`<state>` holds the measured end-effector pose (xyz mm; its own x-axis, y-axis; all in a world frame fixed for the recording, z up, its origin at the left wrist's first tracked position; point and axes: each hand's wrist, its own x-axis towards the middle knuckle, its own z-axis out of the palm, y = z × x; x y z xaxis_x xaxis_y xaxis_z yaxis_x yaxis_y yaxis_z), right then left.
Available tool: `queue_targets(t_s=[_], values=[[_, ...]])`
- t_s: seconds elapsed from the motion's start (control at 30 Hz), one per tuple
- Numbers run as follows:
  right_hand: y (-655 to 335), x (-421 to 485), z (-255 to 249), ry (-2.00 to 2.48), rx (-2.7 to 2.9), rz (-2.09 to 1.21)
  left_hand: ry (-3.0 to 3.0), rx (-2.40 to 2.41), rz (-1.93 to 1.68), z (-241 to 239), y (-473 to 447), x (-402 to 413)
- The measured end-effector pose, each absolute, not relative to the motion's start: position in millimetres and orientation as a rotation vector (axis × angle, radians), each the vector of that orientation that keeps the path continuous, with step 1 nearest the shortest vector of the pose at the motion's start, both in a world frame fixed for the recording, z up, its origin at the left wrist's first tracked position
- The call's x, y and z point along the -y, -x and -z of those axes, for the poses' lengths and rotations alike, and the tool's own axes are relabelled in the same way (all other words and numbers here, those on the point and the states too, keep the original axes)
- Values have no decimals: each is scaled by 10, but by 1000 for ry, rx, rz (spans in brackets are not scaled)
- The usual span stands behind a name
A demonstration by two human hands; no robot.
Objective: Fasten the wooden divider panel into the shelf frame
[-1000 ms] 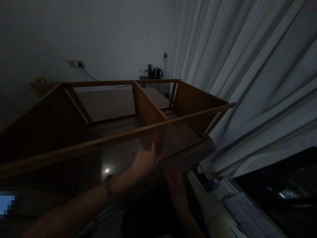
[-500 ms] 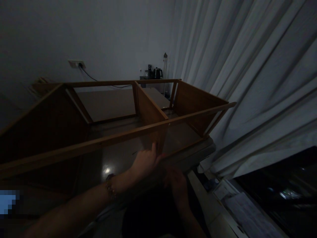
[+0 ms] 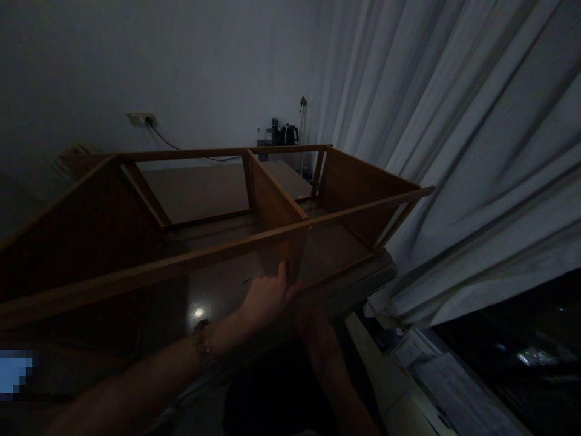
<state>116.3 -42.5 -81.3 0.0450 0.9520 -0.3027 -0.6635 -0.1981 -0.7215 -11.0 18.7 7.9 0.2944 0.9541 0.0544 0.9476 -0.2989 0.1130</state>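
Observation:
A brown wooden shelf frame (image 3: 245, 242) lies across the view, with an upright middle board (image 3: 276, 200) dividing it. My left hand (image 3: 267, 293) is at the near lower end of that board, its thumb pressed up along the wood and its other fingers curled round the near edge. A bracelet (image 3: 202, 345) is on the left wrist. Just right of and below it, my right hand (image 3: 315, 333) is close to the frame's lower near edge. Darkness and motion smear its fingers, so anything in them is hidden.
A padded grey surface (image 3: 367, 272) lies under the frame's right end. White curtains (image 3: 436, 151) hang along the right. A black kettle (image 3: 288, 134) stands at the back, and a wall socket (image 3: 141, 119) with a plugged-in cord is at the left. Flat boxes (image 3: 436, 375) lie lower right.
My right hand has moved slightly up and left, nearer my left hand. The left hand keeps its place on the middle board, and the frame looks still.

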Motion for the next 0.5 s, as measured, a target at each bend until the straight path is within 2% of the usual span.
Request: queue_targets(t_s=[0.17, 0.3, 0.5], values=[[-1175, 464, 701, 1081, 776, -1382, -2456, -1840, -158, -102, 99, -174], [-1187, 533, 577, 1284, 1306, -986, -2479, -1821, -168, -105, 104, -172], [-1320, 536, 715, 1237, 1786, -540, -2491, -1833, -142, -88, 104, -174]])
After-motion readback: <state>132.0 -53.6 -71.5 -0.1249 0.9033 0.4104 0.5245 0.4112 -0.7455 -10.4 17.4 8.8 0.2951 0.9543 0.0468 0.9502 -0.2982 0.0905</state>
